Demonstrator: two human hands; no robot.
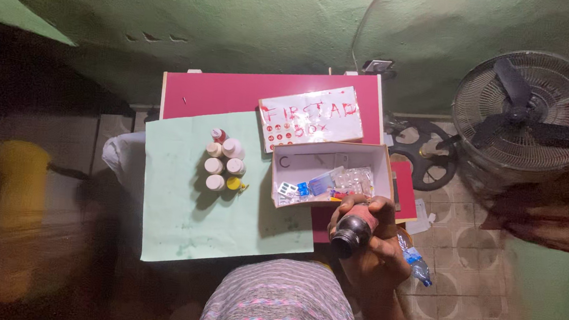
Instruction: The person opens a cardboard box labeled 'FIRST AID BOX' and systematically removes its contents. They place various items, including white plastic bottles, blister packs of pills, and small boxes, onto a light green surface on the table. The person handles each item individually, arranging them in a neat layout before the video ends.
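- Our right hand (374,245) is raised w/ the grip closed round a dark bottle (355,228); fingers wrap its body, its dark cap end points toward the camera.
- Bottle sits up in the grip, above the near right corner of the bench (236,90), not touching it.
- Just beyond the grip: an open white cardboard box (331,153) on the bench, holding blister packs and small sachets, some blue, some clear.
- Beyond the box, further from the grip: its flat lid (311,118), white w/ red hand lettering, lying on the pink bench top.
- Left of the grip, well apart: a cluster of small bottles (224,165), mostly white, one w/ a red top, one yellow, standing close together on a pale green paper sheet (185,220) that covers the left part of the bench.
- Just right of the grip and lower: a clear plastic bottle w/ blue label (415,257), on the tiled floor (464,289) side; can't tell if it touches our hand.
- Far right of the grip: a standing fan (530,112) by the green wall.
- Below the grip, near us: striped knit fabric (283,302) of our clothing.
- Our left hand: not seen; the left side of the view is blurred, so its grip can't be told.
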